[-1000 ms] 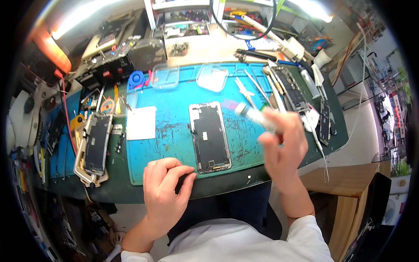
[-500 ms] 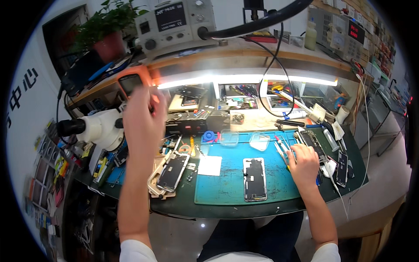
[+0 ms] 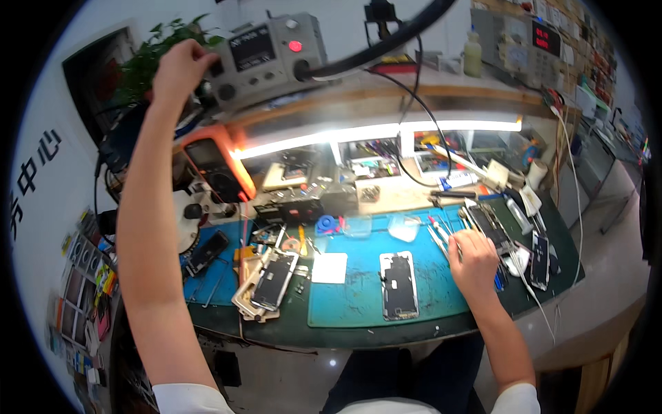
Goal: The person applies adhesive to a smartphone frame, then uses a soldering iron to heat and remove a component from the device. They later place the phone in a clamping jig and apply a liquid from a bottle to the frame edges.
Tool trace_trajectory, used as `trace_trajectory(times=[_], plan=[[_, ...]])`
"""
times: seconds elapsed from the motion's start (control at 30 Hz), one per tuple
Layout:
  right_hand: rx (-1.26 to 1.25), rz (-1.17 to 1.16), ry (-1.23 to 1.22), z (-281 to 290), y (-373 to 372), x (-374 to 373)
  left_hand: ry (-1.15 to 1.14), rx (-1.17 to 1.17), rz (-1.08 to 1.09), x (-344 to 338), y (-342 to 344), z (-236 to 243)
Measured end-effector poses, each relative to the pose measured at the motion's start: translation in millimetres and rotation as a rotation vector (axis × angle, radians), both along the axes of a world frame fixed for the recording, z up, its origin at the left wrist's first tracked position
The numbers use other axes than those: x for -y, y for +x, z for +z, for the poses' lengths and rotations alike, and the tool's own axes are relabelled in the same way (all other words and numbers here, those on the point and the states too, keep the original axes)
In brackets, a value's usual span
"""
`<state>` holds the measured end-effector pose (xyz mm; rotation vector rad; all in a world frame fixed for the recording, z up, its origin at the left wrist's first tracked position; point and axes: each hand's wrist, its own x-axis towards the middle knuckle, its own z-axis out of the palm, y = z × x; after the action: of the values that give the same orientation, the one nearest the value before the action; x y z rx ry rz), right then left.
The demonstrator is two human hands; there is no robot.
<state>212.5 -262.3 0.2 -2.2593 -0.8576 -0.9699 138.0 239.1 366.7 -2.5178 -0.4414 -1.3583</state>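
My left hand (image 3: 181, 71) is raised at the upper left, its fingers curled against the left end of the front of a grey bench unit (image 3: 254, 52) with a dark display. Its fingertips cover the spot they touch, and whatever may be in them is hidden. A red light (image 3: 295, 46) glows on that unit. My right hand (image 3: 474, 258) rests at the right side of the blue mat (image 3: 352, 303), fingers curled down beside several thin tools (image 3: 438, 234); what it grips, if anything, cannot be made out. An opened phone (image 3: 399, 286) lies mid-mat, next to a white square pad (image 3: 329, 268).
An orange multimeter (image 3: 219, 165) leans under the shelf below my left forearm. Another opened phone (image 3: 274, 279) lies on a tan holder at left. A black hose (image 3: 386, 45) arches above the bench. More phone parts (image 3: 540, 260) and a white cable (image 3: 534, 297) are at the right.
My left hand has moved up and left from in front of the multimeter to the grey unit, whose red light is now lit. My right hand stays near the tools.
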Motion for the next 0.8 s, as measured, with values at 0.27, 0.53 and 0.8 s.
trace_trajectory(times=[0.27,0.53,0.8], plan=[[-0.009,0.026,0.034,-0.1,3.6,2.3,0.124,0.054,-0.033,10.0,-11.8,-29.8],[-0.046,0.094,0.109,2.1,-1.3,3.3,-0.428,-0.801,-0.578,169.0,-80.8,-240.7],[-0.017,0.132,0.119,-1.7,1.2,5.2,-0.351,-1.097,-0.463,169.0,-65.5,-307.3]])
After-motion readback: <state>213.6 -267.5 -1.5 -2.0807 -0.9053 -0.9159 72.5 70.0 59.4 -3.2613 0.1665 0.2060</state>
